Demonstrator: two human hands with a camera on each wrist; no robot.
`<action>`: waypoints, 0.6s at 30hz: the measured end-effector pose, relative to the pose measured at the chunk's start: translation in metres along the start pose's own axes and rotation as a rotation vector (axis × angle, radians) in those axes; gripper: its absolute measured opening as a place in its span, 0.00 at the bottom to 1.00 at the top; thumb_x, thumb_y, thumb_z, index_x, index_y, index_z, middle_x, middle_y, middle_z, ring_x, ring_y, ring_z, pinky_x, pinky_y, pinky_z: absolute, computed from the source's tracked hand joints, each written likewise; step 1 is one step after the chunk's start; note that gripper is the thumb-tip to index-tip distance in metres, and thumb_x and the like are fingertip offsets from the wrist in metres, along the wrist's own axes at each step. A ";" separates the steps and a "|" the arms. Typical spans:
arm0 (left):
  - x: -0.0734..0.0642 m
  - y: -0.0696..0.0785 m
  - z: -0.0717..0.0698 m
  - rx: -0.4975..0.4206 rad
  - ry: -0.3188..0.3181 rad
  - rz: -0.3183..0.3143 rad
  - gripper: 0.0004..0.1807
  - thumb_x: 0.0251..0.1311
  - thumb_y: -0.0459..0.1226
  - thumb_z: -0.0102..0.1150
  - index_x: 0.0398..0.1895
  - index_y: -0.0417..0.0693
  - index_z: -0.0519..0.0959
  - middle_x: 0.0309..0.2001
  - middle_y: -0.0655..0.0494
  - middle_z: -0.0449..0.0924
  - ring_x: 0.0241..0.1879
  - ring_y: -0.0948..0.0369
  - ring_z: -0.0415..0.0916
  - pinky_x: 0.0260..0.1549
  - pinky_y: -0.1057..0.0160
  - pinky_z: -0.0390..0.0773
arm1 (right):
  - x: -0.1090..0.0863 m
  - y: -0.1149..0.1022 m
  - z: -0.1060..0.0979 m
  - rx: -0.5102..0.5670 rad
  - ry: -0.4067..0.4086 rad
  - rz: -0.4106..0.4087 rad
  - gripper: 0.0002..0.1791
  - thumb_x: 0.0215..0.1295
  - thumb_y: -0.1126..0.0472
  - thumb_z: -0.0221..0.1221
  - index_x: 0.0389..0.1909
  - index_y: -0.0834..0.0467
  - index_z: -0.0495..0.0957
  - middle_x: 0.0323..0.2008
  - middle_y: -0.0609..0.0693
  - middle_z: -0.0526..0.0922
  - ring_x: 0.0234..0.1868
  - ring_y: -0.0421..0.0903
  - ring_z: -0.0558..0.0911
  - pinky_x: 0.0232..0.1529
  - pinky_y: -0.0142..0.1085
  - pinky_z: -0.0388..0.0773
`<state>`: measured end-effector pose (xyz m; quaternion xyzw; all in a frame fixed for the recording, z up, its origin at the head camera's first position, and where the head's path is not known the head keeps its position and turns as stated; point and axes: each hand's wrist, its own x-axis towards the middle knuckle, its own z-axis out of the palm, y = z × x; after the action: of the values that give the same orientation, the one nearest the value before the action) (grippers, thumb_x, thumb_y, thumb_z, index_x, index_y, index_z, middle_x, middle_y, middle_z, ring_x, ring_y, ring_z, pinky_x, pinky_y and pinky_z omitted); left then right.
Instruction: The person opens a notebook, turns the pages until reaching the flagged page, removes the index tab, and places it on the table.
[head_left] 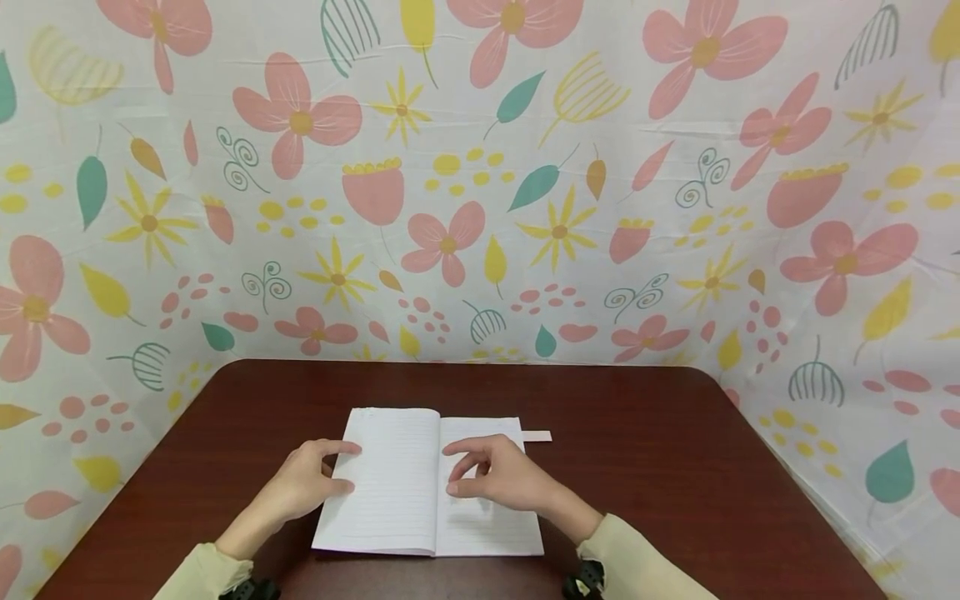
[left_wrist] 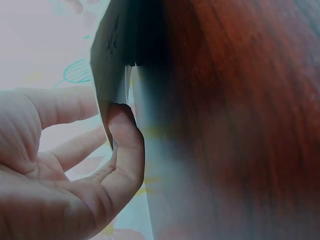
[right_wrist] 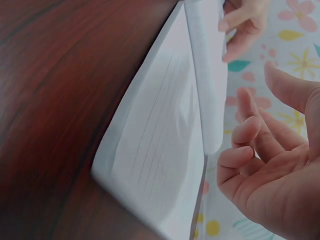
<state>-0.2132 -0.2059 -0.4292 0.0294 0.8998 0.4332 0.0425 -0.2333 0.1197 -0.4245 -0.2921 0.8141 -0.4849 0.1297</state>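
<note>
An open notebook point(head_left: 390, 492) with lined white pages lies on the table, its fold slightly right of the middle. At its left edge my left hand point(head_left: 303, 479) grips the cover and pages. The left wrist view shows curled fingers point(left_wrist: 127, 145) round the cover point(left_wrist: 111, 65), which bears dark handwriting. Above the right page point(right_wrist: 155, 145) hovers my right hand point(head_left: 498, 473), fingers bent loosely and nothing between thumb and fingertips. In the right wrist view this hand point(right_wrist: 270, 170) is apart from the paper.
A narrow white strip point(head_left: 537, 436) sticks out past the notebook's right edge near the top. The dark reddish-brown table point(head_left: 637, 467) has rounded far corners. White cloth point(head_left: 480, 183) printed with flowers and leaves stands behind it and along both sides.
</note>
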 end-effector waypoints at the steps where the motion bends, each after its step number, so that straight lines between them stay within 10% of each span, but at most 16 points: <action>1: 0.000 0.000 0.000 0.003 -0.001 0.001 0.26 0.52 0.25 0.77 0.57 0.42 0.86 0.39 0.50 0.80 0.29 0.57 0.77 0.29 0.57 0.80 | -0.002 0.001 -0.003 -0.011 0.007 -0.002 0.26 0.65 0.61 0.73 0.63 0.63 0.82 0.36 0.44 0.90 0.23 0.39 0.77 0.28 0.31 0.72; 18: -0.002 0.001 0.001 -0.002 0.027 0.029 0.25 0.49 0.24 0.77 0.54 0.41 0.87 0.41 0.50 0.81 0.29 0.58 0.78 0.29 0.57 0.81 | -0.041 0.027 -0.042 -0.192 0.084 0.035 0.28 0.63 0.57 0.75 0.62 0.63 0.82 0.34 0.44 0.85 0.22 0.40 0.71 0.26 0.32 0.70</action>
<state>-0.2115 -0.2051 -0.4289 0.0368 0.8993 0.4351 0.0241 -0.2308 0.1835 -0.4296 -0.2685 0.8664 -0.4143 0.0754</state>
